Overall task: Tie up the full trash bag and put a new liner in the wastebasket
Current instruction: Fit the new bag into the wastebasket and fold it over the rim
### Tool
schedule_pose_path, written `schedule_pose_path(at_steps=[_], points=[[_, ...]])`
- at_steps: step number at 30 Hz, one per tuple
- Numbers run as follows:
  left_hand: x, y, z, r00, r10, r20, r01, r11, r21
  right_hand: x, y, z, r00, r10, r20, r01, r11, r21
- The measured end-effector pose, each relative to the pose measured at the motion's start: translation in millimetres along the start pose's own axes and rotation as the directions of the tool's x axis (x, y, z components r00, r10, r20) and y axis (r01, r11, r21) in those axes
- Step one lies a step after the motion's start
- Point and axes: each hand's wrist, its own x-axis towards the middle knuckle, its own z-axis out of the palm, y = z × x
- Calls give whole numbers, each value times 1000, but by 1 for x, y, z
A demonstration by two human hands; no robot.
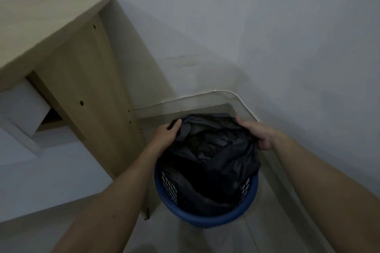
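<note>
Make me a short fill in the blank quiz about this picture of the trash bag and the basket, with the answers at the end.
1. The trash bag is ____ in colour.
2. The wastebasket holding it is ____ in colour.
3. The left hand and the right hand each grip the bag's ____ edge.
4. A white ____ runs along the foot of the wall behind the basket.

Answers: black; blue; top; cable
</note>
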Motion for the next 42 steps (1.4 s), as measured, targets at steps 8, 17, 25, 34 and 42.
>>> schedule_pose_path(at_steps=[8,17,25,34,42], points=[[21,-18,9,977,-149,155,155,987,-30,58,10,-13,971,-144,-191,77,944,-321],[51,-31,9,921,-366,131,377,924,-68,81,14,-5,977,143,-158,-170,969,-178],[43,-66,7,862,-490,125,505,817,-280,91,46,-6,946,318,-68,-324,942,-89],[-67,-48,23,900,-430,75,428,833,-352,-7,15,2,928,363,-79,-367,865,-342],[-28,-38,15,956,-285,-71,264,940,-218,3,38,19,933,15,-361,-85,980,-181]])
